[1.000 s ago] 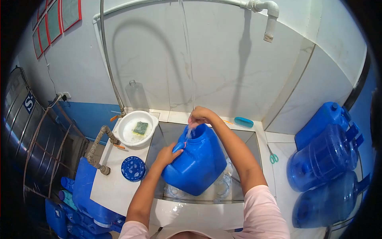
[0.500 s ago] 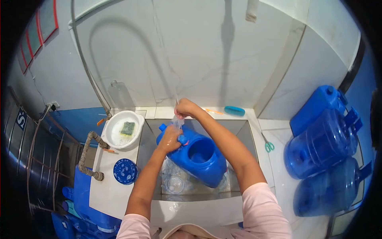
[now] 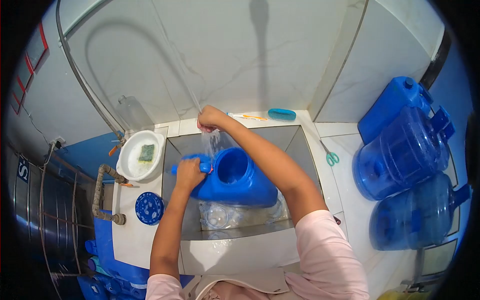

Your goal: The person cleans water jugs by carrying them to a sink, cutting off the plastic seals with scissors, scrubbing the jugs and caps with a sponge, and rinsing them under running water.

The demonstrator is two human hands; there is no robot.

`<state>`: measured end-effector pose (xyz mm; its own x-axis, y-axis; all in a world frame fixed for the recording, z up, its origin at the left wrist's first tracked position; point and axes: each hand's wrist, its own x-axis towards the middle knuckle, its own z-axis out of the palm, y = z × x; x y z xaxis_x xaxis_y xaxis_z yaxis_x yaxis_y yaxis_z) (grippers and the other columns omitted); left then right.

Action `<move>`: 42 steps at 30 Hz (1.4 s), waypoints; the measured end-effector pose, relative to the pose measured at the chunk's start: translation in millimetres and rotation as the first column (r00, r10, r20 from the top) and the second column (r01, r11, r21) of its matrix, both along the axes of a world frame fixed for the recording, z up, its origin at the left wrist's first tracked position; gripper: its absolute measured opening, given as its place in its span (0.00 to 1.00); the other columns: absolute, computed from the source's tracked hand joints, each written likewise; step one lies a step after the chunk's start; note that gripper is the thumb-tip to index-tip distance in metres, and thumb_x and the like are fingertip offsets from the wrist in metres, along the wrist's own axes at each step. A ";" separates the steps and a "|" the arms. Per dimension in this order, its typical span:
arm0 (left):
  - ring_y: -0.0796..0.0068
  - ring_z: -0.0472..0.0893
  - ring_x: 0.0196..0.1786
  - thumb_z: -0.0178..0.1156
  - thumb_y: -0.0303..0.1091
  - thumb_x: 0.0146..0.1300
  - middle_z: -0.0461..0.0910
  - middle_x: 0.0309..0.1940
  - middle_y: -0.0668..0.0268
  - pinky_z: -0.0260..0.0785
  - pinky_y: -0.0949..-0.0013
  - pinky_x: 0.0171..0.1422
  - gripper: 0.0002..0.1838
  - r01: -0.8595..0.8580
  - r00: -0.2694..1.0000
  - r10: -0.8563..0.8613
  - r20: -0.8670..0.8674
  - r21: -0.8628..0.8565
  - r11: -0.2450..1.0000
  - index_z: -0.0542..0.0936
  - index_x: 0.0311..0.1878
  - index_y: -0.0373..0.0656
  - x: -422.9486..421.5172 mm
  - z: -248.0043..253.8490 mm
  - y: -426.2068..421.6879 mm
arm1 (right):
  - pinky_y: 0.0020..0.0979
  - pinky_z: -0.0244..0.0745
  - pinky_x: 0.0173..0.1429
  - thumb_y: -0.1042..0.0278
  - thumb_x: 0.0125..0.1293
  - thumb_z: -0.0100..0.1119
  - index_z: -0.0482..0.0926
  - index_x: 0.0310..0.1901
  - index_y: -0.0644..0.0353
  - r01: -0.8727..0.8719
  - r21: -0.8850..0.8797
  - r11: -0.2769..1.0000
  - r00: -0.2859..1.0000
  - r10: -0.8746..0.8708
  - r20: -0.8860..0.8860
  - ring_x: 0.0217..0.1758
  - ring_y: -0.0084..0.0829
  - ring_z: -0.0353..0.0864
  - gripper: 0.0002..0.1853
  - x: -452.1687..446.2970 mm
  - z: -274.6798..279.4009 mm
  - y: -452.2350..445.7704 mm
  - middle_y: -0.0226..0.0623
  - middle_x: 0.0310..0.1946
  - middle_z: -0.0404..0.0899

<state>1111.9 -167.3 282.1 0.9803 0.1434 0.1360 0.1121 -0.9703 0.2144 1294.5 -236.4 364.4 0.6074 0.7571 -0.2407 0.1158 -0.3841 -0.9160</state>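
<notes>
A large blue plastic water jug (image 3: 240,192) with a wide round mouth lies tilted over the sink (image 3: 306,160). My left hand (image 3: 189,174) is closed around its handle at the left. Above the jug, my right hand (image 3: 211,119) is closed on the end of a thin, pale hose (image 3: 193,95) that comes down along the wall. Water sprays from below my right fist onto the jug's left end, near the handle. Beneath the jug, foamy water and a clear round item (image 3: 216,216) show in the sink; the rest is hidden.
Left of the sink are a white basin (image 3: 125,167) with a green sponge (image 3: 146,153) and a blue round lid (image 3: 149,208). A blue brush (image 3: 282,114) lies on the back ledge, scissors (image 3: 331,156) on the right. Large blue water bottles (image 3: 400,160) stand further right.
The jug has turned to lie more level, its mouth shifting left and up in view. My right hand has lifted away from my left hand, and the water spray now shows between them.
</notes>
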 end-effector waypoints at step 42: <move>0.66 0.76 0.52 0.39 0.47 0.69 0.75 0.49 0.59 0.65 0.59 0.62 0.23 0.126 0.931 0.307 -0.197 -0.616 -0.777 0.69 0.54 0.38 -265.5 -18.8 -11.8 | 0.42 0.73 0.47 0.47 0.47 0.60 0.82 0.41 0.58 0.077 -0.082 0.994 0.428 0.042 0.903 0.43 0.50 0.79 0.25 -72.9 180.0 5.0 0.51 0.36 0.80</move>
<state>846.4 -179.1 263.3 0.8844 0.2638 -0.3851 -0.0908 0.9064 0.4125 1221.6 -231.3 544.4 0.5350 0.7523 0.3846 0.8449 -0.4729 -0.2502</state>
